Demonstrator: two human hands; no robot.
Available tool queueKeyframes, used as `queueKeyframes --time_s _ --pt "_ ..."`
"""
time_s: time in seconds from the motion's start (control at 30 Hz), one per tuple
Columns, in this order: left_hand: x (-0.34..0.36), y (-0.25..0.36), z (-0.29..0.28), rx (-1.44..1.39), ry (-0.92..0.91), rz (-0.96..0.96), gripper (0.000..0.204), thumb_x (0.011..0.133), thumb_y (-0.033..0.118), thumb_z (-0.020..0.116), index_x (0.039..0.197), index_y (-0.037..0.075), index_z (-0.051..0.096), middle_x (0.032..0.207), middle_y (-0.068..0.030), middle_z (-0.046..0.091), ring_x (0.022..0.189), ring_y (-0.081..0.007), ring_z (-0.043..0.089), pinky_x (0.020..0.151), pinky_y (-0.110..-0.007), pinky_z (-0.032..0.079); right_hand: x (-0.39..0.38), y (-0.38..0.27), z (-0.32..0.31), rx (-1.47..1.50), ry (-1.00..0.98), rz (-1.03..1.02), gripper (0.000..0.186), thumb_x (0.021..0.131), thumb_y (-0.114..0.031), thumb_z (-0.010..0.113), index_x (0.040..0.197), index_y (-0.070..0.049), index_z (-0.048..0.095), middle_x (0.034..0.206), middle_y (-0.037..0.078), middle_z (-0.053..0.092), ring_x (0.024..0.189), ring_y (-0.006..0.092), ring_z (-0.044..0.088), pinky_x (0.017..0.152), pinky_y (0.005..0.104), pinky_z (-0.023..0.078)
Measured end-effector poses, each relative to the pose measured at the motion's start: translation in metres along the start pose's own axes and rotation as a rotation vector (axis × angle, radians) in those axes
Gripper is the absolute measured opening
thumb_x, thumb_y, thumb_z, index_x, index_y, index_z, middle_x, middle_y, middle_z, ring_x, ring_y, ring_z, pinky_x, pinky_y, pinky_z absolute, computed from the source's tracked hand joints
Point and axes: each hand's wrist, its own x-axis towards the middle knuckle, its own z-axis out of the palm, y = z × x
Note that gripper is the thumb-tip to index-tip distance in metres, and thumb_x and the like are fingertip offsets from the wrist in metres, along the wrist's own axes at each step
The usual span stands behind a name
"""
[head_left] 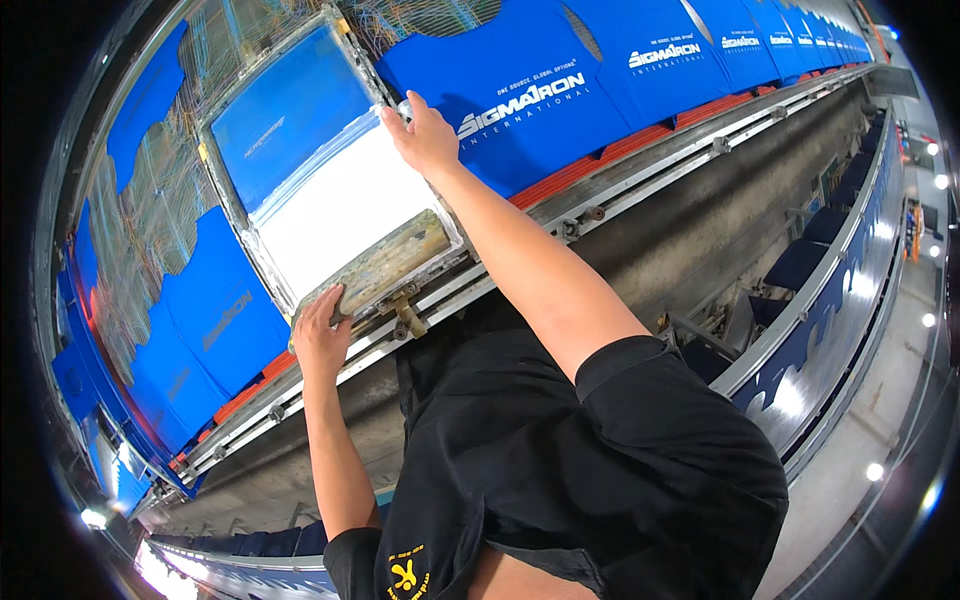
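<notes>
A screen-printing frame [228, 190] lies over a blue cloth panel on the long printing table. Its mesh shows blue at the far part, and a white layer [345, 205] with streaked edges covers the near part. A mottled, ink-spotted strip [385, 255] runs along its near side. My left hand [322, 335] is curled over the near left corner of the frame, thumb on the strip. My right hand [428, 138] grips the frame's right side, fingers bent over the edge beside a small whitish piece. What lies under its palm is hidden.
Blue printed cloth panels [540, 130] line the table to the right; more blue panels [215, 295] lie left. Bare stretches show a colour-streaked surface [140, 240]. A metal rail [650, 160] with stops follows the near edge. A metal bracket [405, 310] sits below the frame.
</notes>
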Motion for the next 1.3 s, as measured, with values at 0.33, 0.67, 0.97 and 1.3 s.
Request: queueKeyframes --time_s 0.33,0.67,0.97,1.3 --pt "-0.002 -0.006 0.001 0.001 -0.012 -0.028 0.054 0.078 0.009 0.082 0.131 0.017 0.076 0.131 -0.0062 0.076 0.120 -0.0313 0.070 0.103 -0.042 0.056 -0.078 0.065 -0.160 0.692 0.008 0.540 0.071 0.112 -0.063 0.043 0.122 0.000 0.074 0.099 0.009 0.075 0.085 0.0163 0.068 0.079 0.0306 0.053" --pt "-0.005 -0.011 0.013 0.009 0.040 0.049 0.057 0.075 0.007 0.082 0.131 0.016 0.075 0.132 -0.0052 0.076 0.120 -0.0305 0.071 0.101 -0.042 0.056 -0.041 0.023 -0.108 0.313 -0.137 0.099 0.038 0.105 -0.033 0.070 0.129 -0.003 0.071 0.105 0.008 0.077 0.089 0.0146 0.070 0.081 0.0290 0.056" --pt "-0.002 -0.015 0.011 0.012 0.070 0.122 0.058 0.073 0.004 0.076 0.131 0.013 0.073 0.131 -0.0065 0.075 0.115 -0.0306 0.071 0.100 -0.043 0.056 0.028 0.004 -0.002 -0.066 -0.157 -0.029 0.043 0.102 -0.035 0.064 0.135 -0.008 0.067 0.125 0.024 0.072 0.117 0.0427 0.068 0.103 0.0519 0.053" --pt "0.036 -0.036 -0.028 0.045 0.231 0.158 0.039 0.082 0.007 0.073 0.121 0.012 0.075 0.115 -0.0066 0.078 0.104 -0.0289 0.073 0.087 -0.044 0.058 0.025 0.003 -0.008 0.382 -0.326 0.310 0.055 0.110 -0.053 0.054 0.128 -0.004 0.072 0.088 0.002 0.066 0.075 0.0106 0.056 0.069 0.0288 0.047"
